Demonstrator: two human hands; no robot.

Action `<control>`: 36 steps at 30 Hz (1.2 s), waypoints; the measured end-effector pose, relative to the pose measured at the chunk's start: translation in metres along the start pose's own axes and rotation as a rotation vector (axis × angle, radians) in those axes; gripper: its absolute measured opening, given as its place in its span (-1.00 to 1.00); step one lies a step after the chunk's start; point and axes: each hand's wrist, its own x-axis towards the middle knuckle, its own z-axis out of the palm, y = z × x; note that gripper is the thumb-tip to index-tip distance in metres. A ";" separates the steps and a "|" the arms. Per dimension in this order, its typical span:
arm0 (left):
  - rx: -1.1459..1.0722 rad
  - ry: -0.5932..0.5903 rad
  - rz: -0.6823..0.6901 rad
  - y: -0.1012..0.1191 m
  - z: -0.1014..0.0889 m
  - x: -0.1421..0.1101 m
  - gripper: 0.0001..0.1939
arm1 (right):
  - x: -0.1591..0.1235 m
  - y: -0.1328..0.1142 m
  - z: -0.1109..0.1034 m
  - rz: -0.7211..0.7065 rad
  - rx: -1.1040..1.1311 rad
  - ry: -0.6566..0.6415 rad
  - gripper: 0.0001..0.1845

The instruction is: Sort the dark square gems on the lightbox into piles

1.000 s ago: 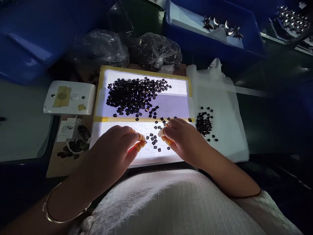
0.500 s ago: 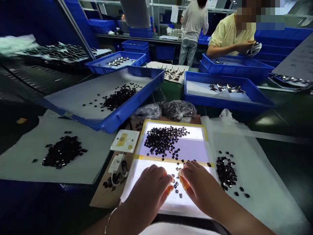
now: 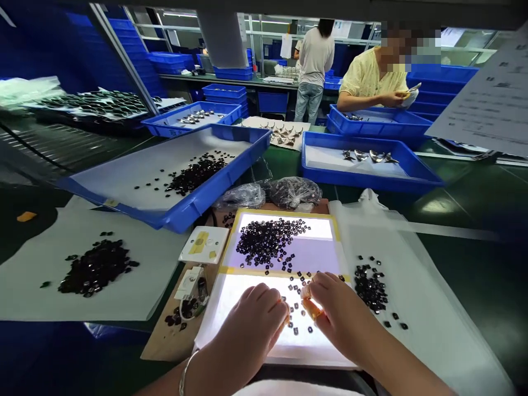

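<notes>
Small black square pieces with light centres (image 3: 296, 306) lie loose on the lit white light panel (image 3: 231, 291), between my two hands. Over the panel's left half is my left hand (image 3: 251, 322), its fingers curled inward and closed. Whatever those fingertips hold is hidden behind them. On the other side my right hand (image 3: 340, 311) bends its thumb and forefinger together in a pinch. Orange covers show on its fingertips. I cannot make out what sits between them. A dense pile of the same black pieces (image 3: 264, 239) covers the panel's far part, beyond a yellow tape strip.
Right of the panel, black pieces (image 3: 370, 289) lie on white paper. A larger dark heap (image 3: 97, 267) is on the left sheet. Blue trays (image 3: 198, 206) and plastic bags (image 3: 295, 192) stand behind. A white box (image 3: 204, 245) adjoins the panel. A co-worker (image 3: 371, 77) handles a shiny part.
The view has tilted up and shifted a little. Loose pieces between my hands now lie differently, some more spread out. Both hands stay bent over the panel. The co-worker's hands have moved.
</notes>
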 end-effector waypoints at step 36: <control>-0.075 -0.102 0.120 -0.008 0.004 0.003 -0.83 | -0.033 0.030 -0.017 0.050 0.174 0.002 -0.77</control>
